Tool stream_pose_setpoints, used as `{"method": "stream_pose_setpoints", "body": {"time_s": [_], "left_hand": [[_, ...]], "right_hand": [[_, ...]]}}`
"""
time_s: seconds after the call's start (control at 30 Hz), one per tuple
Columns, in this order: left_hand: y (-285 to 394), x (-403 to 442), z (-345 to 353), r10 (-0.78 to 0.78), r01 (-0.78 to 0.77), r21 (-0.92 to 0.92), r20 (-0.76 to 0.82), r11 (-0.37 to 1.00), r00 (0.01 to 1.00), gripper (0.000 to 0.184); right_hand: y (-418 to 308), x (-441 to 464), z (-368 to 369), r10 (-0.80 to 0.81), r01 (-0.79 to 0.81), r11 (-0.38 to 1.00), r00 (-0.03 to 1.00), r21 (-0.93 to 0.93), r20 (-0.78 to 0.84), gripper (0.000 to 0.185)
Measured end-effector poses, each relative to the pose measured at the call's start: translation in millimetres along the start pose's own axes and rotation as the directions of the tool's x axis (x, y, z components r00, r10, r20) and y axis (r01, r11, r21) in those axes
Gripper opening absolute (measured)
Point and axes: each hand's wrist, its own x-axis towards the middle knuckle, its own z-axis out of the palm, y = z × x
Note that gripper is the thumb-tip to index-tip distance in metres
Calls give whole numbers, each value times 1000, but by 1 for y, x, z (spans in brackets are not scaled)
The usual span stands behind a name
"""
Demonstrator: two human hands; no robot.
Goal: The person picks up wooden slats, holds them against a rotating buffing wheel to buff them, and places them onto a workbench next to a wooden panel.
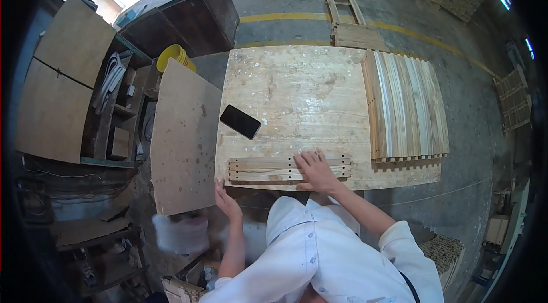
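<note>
Several narrow wooden slats [260, 170] with dark drilled holes lie side by side near the table's front edge. My right hand [315, 173] rests on them right of the middle, fingers stretched out over the wood and hiding part of it. At the front left corner of the table is my left hand [228, 201], its fingers extended upward beside the slats' left end. Whether it touches them I cannot tell. A black phone [240, 121] lies on the table behind the slats.
A neat stack of wooden slats [406, 106] covers the right side of the worktable [297, 86]. Left of the table leans a brown board [185, 137], with a yellow bucket [176, 55] behind it. An open cabinet [117, 109] stands further left; wooden pieces [357, 35] lie beyond the table.
</note>
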Motion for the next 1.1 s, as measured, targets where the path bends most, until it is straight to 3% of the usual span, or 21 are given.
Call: {"method": "stream_pose_setpoints", "body": {"time_s": [0.07, 0.1, 0.23, 0.33, 0.37, 0.43, 0.53, 0.57, 0.6, 0.67, 0.7, 0.8, 0.9, 0.97, 1.03, 1.07, 1.1], "left_hand": [[6, -16, -2, -44, 44, -3, 16, 999, 999, 55], [9, -25, -2, -64, 65, -6, 31, 998, 997, 54], [-3, -52, 2, -197, 207, -51, 154, 977, 968, 46], [23, -67, 24, -372, 418, -23, 415, 908, 830, 41], [36, -71, 38, -341, 405, -10, 519, 914, 783, 43], [56, -75, 71, -274, 371, 16, 704, 928, 655, 51], [61, -74, 124, -88, 420, -215, 800, 882, 594, 60], [69, -70, 143, -160, 466, -165, 799, 869, 580, 61], [80, -66, 161, -107, 452, -198, 819, 870, 564, 53], [100, -59, 193, -11, 433, -258, 849, 864, 528, 39], [106, -56, 211, -42, 448, -211, 870, 869, 491, 37], [113, -40, 270, -131, 478, -64, 922, 876, 364, 36], [129, -34, 334, -209, 486, 69, 948, 871, 240, 38], [140, -34, 373, -269, 503, 126, 937, 855, 223, 39], [156, -46, 408, -332, 480, 179, 908, 859, 254, 38], [158, -49, 419, -364, 471, 208, 892, 857, 268, 38], [144, -41, 432, -349, 455, 222, 912, 862, 216, 35]], "right_hand": [[-9, 18, 9, -3, 4, 1000, 1000, -29, 13, 101], [-11, 24, 14, -14, 15, 1000, 999, 1, -40, 87], [-9, 29, 10, -9, 11, 982, 1000, 186, -12, 70], [-13, 23, -2, 55, -29, 948, 996, 317, -72, 71], [-14, 20, -8, 94, -60, 918, 993, 393, -67, 72], [-16, 17, -32, 164, -106, 835, 985, 540, -61, 73], [-9, 16, -61, 331, -305, 438, 929, 845, 164, 78], [-1, 16, -59, 393, -311, 435, 910, 845, 132, 77], [7, 14, -69, 458, -314, 379, 881, 871, 119, 77], [18, 5, -95, 575, -308, 257, 811, 916, 111, 77], [23, -1, -101, 646, -280, 272, 762, 921, 40, 75], [43, -35, -102, 712, -313, 668, 530, 675, -460, 72], [57, -97, -95, 783, -228, 517, 515, 825, -349, 64], [50, -141, -81, 866, -270, 418, 407, 867, -291, 48], [64, -184, -38, 908, -326, 391, 290, 861, -302, 32], [68, -198, -34, 956, -338, 288, 164, 896, -245, 27], [74, -212, -31, 983, -338, 180, 34, 924, -180, 23]]}}
